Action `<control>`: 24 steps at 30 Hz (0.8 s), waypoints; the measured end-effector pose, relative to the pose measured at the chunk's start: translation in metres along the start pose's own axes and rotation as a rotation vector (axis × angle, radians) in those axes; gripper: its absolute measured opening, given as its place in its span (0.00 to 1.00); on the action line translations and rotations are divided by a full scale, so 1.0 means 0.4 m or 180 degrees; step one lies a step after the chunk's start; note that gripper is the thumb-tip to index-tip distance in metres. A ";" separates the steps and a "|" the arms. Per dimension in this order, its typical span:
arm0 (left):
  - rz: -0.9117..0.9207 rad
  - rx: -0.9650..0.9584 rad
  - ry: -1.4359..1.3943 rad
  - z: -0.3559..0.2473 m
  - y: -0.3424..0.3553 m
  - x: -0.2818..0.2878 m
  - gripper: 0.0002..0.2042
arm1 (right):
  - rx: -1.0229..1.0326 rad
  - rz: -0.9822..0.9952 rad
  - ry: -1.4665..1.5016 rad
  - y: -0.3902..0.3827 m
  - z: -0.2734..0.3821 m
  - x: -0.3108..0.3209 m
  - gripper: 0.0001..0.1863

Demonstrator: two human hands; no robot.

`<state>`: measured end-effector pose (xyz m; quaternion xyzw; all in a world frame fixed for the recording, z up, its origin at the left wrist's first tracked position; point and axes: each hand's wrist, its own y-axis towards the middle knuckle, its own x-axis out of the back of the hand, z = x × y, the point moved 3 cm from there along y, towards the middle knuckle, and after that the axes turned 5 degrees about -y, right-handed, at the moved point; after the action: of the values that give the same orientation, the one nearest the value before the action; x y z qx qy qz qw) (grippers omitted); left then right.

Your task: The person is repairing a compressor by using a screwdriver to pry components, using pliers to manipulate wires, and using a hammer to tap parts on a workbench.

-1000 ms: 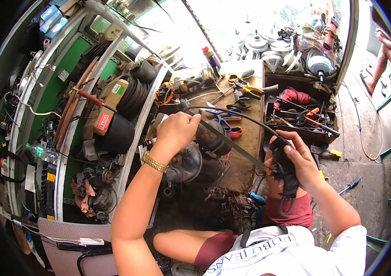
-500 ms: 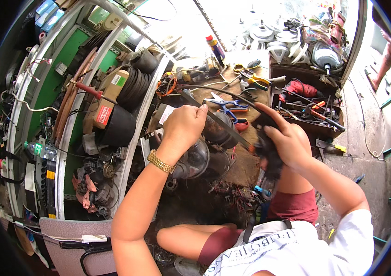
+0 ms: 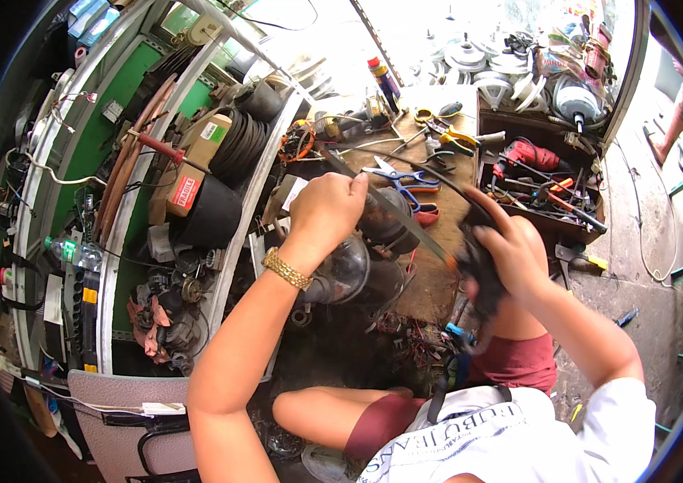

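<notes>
My left hand is closed around the far part of a long thin dark blade, like a hacksaw blade. It presses against a dark round motor-like part on the wooden bench. My right hand grips the near end of the same tool at its black handle, just above my knee. The blade runs slantwise between both hands. A gold bracelet sits on my left wrist.
Blue-handled scissors, pliers and screwdrivers lie on the bench behind. A tool tray with a red drill stands at right. Shelves with rubber belts, boxes and parts fill the left. A spray can and white fan parts are at the back.
Both hands have shifted a little toward the right and up in the picture, with the blade still held between them. The right hand has drawn closer to the bench.
</notes>
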<state>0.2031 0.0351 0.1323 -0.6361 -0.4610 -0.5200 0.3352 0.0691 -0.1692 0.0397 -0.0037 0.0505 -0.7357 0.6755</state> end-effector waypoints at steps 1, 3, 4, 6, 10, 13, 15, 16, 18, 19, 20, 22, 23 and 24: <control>0.0156 0.0136 -0.0013 0.010 0.006 0.005 0.27 | 0.0357 -0.0143 -0.0806 -0.029 -0.024 0.050 0.35; 0.0021 -0.0092 -0.0019 -0.005 0.017 -0.003 0.27 | 0.0843 -0.0268 -0.1269 -0.057 -0.044 0.065 0.34; -0.0005 -0.0140 -0.0007 0.008 0.002 -0.010 0.27 | 0.0491 -0.0231 -0.0841 -0.047 -0.026 0.035 0.33; 0.0084 0.0001 -0.0086 -0.003 0.007 -0.002 0.26 | 0.0156 -0.0278 -0.0100 0.012 0.018 -0.034 0.31; 0.0128 0.0030 0.0080 -0.013 0.006 0.006 0.25 | 0.0308 -0.0192 0.1042 0.123 -0.021 -0.092 0.29; 0.0248 0.0140 0.0234 -0.003 0.015 0.011 0.25 | 0.0285 -0.0152 0.0721 0.045 -0.035 -0.045 0.31; 0.0101 0.0051 0.0198 0.020 0.009 0.007 0.26 | 0.0729 -0.0408 0.0065 -0.037 -0.024 -0.010 0.31; 0.0079 -0.0026 0.0165 0.023 0.001 -0.003 0.27 | 0.0417 -0.0349 0.0317 -0.050 -0.009 -0.022 0.31; 0.0029 0.0025 0.0095 0.009 0.006 -0.003 0.27 | 0.0380 -0.0425 0.0408 -0.003 -0.003 -0.058 0.31; 0.0008 -0.0002 0.0081 -0.008 0.014 -0.006 0.27 | 0.0637 -0.0586 0.0226 0.050 -0.020 -0.074 0.32; -0.0022 0.0011 0.0084 -0.015 0.018 -0.007 0.27 | 0.0469 -0.0502 0.0548 0.092 -0.014 -0.095 0.32; -0.0020 -0.0063 0.0124 -0.016 0.017 0.007 0.27 | 0.0198 -0.0377 0.1149 0.131 0.001 -0.130 0.31; 0.0018 -0.0066 0.0174 -0.023 0.021 0.007 0.27 | 0.0144 -0.0322 0.1072 0.132 -0.029 -0.099 0.31; 0.0083 0.0001 0.0213 -0.006 0.015 0.000 0.27 | -0.0113 -0.0153 0.1319 0.094 -0.024 -0.093 0.31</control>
<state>0.2078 0.0307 0.1332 -0.6242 -0.4413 -0.5365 0.3574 0.1088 -0.1348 0.0295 0.1346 0.2011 -0.7356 0.6328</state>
